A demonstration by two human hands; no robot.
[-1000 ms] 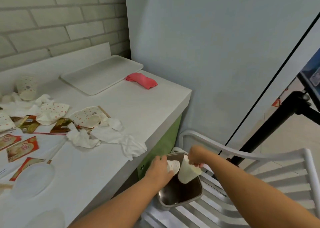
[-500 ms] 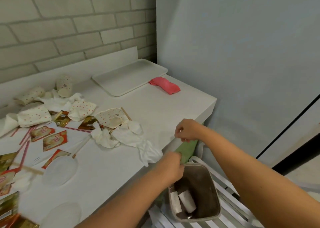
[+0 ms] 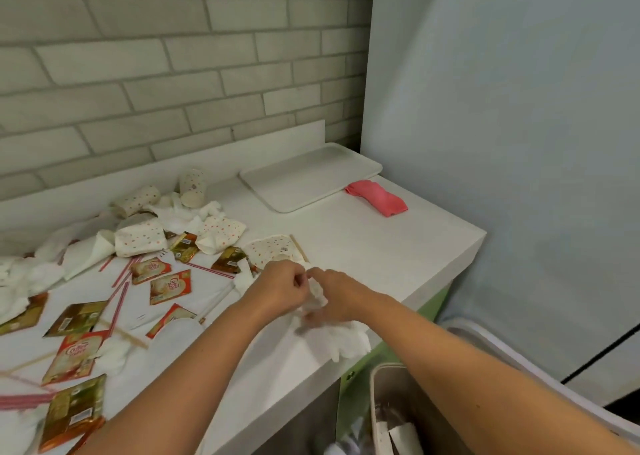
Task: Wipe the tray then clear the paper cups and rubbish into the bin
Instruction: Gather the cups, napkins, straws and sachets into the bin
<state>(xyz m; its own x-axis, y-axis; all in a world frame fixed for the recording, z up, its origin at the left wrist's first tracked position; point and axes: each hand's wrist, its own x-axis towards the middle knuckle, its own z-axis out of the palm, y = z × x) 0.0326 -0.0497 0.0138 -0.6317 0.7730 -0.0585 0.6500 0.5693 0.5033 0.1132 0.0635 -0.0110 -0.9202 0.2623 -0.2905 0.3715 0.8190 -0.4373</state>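
We identify a grey brick wall (image 3: 173, 73) behind the white counter (image 3: 381, 246), with a white upstand (image 3: 277, 143) along its base. A pale blue panel (image 3: 502, 143) adjoins the counter's right end. A green cabinet front (image 3: 353, 402) sits below the counter edge.

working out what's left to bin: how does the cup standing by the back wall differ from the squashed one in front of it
The standing cup stands on end and keeps its round shape; the squashed cup lies flat, crushed. The standing cup is at the back, nearer the tray; the squashed cup lies further forward, beside sachets. Both are white paper with reddish dots and both are on the counter.
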